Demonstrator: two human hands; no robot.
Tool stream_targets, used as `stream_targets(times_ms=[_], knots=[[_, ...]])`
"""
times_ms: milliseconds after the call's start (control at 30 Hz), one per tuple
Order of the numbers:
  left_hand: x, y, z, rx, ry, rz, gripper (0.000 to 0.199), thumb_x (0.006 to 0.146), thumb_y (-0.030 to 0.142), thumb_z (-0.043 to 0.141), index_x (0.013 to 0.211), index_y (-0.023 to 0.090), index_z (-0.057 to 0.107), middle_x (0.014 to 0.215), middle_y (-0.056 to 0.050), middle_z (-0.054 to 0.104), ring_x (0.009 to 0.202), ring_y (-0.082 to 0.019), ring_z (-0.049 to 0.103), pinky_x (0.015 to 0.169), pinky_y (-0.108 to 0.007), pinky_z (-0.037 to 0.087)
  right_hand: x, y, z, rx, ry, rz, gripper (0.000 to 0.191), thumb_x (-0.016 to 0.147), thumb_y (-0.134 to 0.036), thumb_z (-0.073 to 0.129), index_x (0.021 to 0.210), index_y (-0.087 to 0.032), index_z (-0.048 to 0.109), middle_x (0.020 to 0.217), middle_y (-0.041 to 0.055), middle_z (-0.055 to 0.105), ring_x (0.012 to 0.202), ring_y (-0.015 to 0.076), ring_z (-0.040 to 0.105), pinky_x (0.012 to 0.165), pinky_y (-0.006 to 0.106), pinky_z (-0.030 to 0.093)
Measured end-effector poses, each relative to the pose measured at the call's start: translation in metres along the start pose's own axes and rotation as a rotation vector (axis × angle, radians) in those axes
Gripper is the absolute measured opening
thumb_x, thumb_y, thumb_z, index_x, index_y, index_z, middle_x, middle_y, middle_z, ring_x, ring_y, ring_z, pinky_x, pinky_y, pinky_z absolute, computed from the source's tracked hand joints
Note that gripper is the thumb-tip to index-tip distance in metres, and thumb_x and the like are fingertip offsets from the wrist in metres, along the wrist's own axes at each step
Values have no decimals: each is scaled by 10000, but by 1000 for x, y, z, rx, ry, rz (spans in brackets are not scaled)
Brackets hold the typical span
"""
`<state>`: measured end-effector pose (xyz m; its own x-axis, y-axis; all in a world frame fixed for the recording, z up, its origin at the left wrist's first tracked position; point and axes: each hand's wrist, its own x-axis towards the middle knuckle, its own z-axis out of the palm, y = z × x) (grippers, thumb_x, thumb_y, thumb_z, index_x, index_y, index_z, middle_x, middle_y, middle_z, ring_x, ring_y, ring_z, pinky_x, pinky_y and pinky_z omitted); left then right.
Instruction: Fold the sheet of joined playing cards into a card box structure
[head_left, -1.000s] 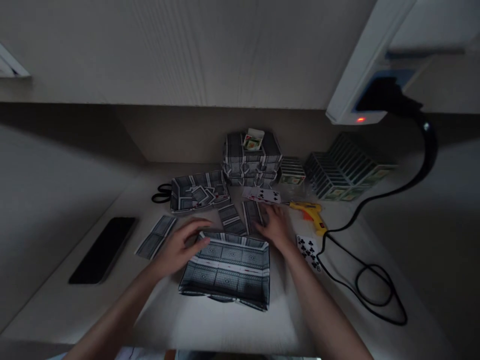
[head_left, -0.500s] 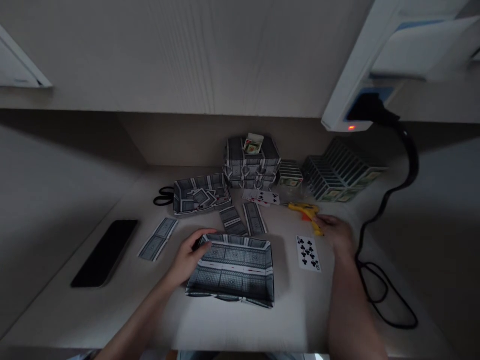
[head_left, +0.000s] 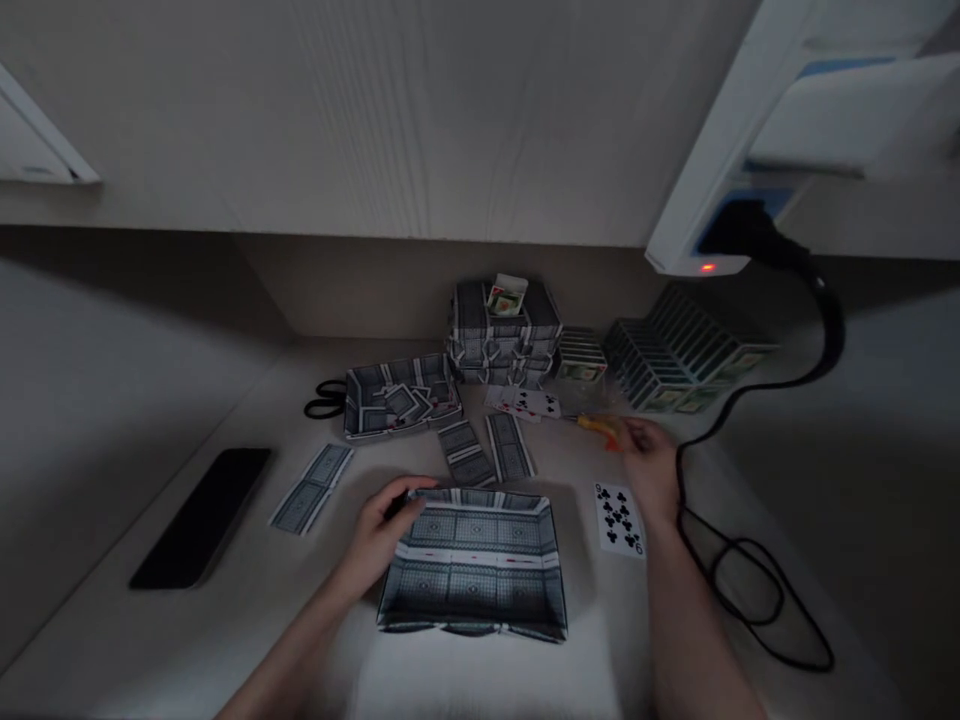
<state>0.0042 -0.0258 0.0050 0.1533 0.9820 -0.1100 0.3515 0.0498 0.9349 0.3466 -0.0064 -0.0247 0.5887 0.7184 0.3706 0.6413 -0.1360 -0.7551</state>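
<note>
My left hand (head_left: pixel 386 530) pinches the upper left corner of an open tray made of playing cards (head_left: pixel 474 560), with the thumb inside its rim. The tray's grey card backs face up. To the right, my right hand (head_left: pixel 651 465) is closed round the rear of a yellow glue gun (head_left: pixel 598 428) with an orange trigger; its handle is mostly hidden by the fingers. The gun's nozzle points left. Just below that hand lies a nine of clubs (head_left: pixel 619 518), face up. Two joined card strips (head_left: pixel 510 447) lie behind the tray.
A smaller card tray (head_left: pixel 405 395) holds loose cards, with black scissors (head_left: pixel 326 400) beside it. Stacked card-covered boxes (head_left: pixel 504 335) and rows of card packs (head_left: pixel 675 350) stand at the back. A phone (head_left: pixel 201 518) lies left; a black cable (head_left: pixel 750 388) hangs at right.
My right hand has shifted left and closed further over the glue gun, covering its handle. The tray and my left hand appear slightly lower and further right. The cable has moved against my right wrist.
</note>
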Motion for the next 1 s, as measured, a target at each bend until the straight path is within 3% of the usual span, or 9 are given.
stream_targets(times_ms=[133,200,333,433,533,667,733,867,1000], knots=[[11,4,0,-9,-53,-4,332,781,419,427,829,172,644,863,-36,665,836,-184,592,736,-263,452,-21,-18,33,63,-394,-144,338,726,-481,515,811,-179,641,716,46,660,640,167,595,586,268,443],[27,3,1,-57,-81,3,410,815,449,350,809,160,642,837,-48,670,813,-182,605,732,-271,460,-32,-26,45,13,-491,-194,391,709,-525,524,859,-184,640,653,30,643,585,160,583,548,256,427],[67,-4,9,144,-105,150,366,746,437,496,954,164,622,874,-45,664,791,-183,600,702,-276,459,-43,-39,52,-245,-470,-272,537,629,-632,539,973,-226,618,586,7,610,553,181,576,492,257,377],[87,-5,17,465,-195,228,510,686,484,563,1095,181,578,788,-44,660,717,-193,599,650,-278,445,-47,-48,52,-334,-448,-333,598,593,-650,560,1023,-236,586,779,50,642,673,206,595,543,277,396],[93,1,20,681,-272,328,749,548,547,659,1212,247,487,993,-74,633,863,-252,590,714,-305,435,-49,-51,55,-278,-456,-381,558,600,-584,605,1018,-216,572,924,80,613,832,221,574,660,301,423],[93,12,20,814,-337,344,940,456,573,696,1292,297,370,1193,-93,539,1011,-303,537,800,-338,415,-48,-44,64,-152,-507,-354,471,580,-491,662,924,-179,581,836,64,614,812,211,558,713,325,423],[93,15,19,802,-362,365,885,491,540,695,1283,292,388,1193,-91,539,1009,-290,539,805,-329,413,-46,-39,68,-107,-511,-310,452,568,-455,680,900,-166,577,812,63,615,779,207,558,689,323,428],[84,15,5,680,-355,330,490,693,378,577,1165,251,533,937,-48,648,810,-194,599,704,-260,429,-46,-33,69,-60,-517,-261,366,608,-397,660,873,-163,566,776,52,606,715,187,556,646,304,433],[54,10,-35,735,-135,142,252,751,337,480,905,227,646,853,-36,671,752,-183,605,672,-264,429,-48,-36,67,-101,-490,-320,416,650,-487,602,911,-166,557,849,78,593,799,214,553,699,334,435]])
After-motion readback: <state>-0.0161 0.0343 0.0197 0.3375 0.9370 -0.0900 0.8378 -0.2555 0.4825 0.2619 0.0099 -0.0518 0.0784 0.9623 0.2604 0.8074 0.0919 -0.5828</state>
